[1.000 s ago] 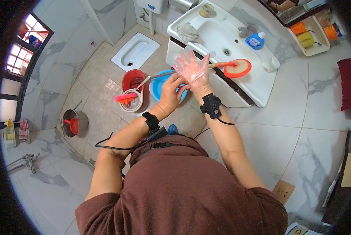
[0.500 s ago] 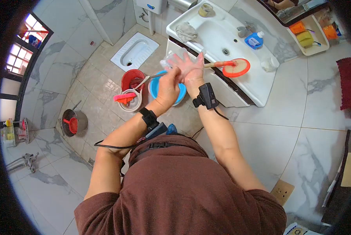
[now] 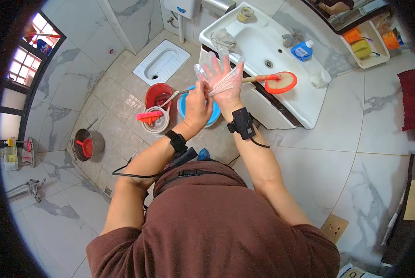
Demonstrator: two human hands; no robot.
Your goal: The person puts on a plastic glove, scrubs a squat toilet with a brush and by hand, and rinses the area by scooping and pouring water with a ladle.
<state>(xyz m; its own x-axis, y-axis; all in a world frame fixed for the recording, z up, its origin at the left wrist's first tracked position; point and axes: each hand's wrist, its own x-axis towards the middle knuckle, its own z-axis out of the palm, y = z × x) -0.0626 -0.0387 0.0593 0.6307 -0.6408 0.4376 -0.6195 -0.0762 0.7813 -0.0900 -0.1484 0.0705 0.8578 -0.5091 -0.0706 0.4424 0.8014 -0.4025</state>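
Observation:
A clear plastic disposable glove (image 3: 229, 80) covers my right hand (image 3: 225, 89), whose fingers are spread apart inside it. Thumb and fingers of my left hand (image 3: 199, 105) pinch the glove near its cuff, stretching the thin film across the palm. Below both hands stands a blue basin (image 3: 214, 116), partly hidden by them. Just right of my gloved hand, an orange-red plunger (image 3: 281, 82) rests on the sink's edge, its handle running behind that hand.
A white sink (image 3: 258, 41) holds a cloth (image 3: 222, 40) and a blue bottle (image 3: 302, 50). On the floor are a red bucket (image 3: 152, 95), a whitish bucket (image 3: 163, 125) with a pink-orange brush (image 3: 149, 116), a metal pot (image 3: 96, 141) and a squat toilet (image 3: 170, 54).
The glove has been drawn further down over my right hand, and its fingers now stand more upright. My left hand has moved slightly down and left.

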